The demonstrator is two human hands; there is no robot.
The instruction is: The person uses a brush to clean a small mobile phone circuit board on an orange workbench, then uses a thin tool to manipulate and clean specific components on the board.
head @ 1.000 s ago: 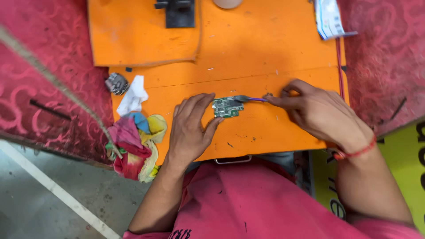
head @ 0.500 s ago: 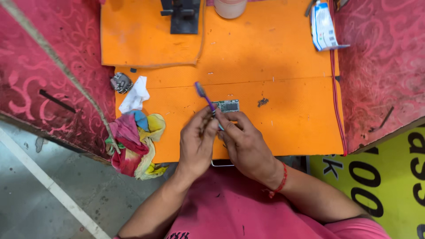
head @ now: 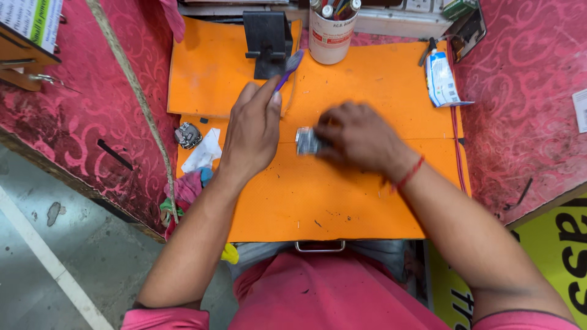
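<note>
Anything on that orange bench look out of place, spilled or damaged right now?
Nothing spilled or broken that shows. The only untidy spot is the heap of coloured rags hanging over the left edge of the orange mat, with a white scrap on top. The small part under the right hand is blurred.

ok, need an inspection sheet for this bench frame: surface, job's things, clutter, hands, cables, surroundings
Surface: orange mat on the bench, with small dark specks; a second orange sheet overlaps it at the far left.
Job's things: small circuit board, blurred; purple brush.
Clutter: white tissue, coloured rags, small metal part, black stand, white pot of tools, blue-and-white packet.
Hands: left hand grips the brush, raised off the mat; right hand rests on the board, motion-blurred.
Cables: thin red wire along the mat's right edge.
Surroundings: pink patterned walls, grey floor at left, yellow sign at right.
</note>
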